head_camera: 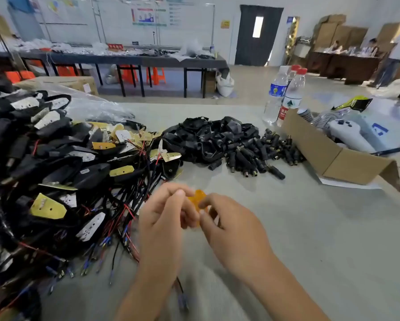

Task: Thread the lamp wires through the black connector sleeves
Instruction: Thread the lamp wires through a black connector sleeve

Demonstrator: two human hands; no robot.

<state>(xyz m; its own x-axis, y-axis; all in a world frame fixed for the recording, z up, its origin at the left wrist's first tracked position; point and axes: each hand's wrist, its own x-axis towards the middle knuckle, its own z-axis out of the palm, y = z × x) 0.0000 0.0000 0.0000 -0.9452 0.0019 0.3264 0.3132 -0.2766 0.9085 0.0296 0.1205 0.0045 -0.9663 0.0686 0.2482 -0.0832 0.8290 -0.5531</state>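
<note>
Both the left hand [165, 212] and right hand [226, 225] are pinching an orange lamp piece [198, 198]; its wires [179, 286] are dangling below. The sleeves [261, 156] are lying beyond; fumbling risks dropping it.

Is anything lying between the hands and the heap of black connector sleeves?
Nothing visible: bare grey tabletop separates both hands from the heap of small black plastic connector sleeves. The hands themselves pinch an orange translucent piece.
</note>
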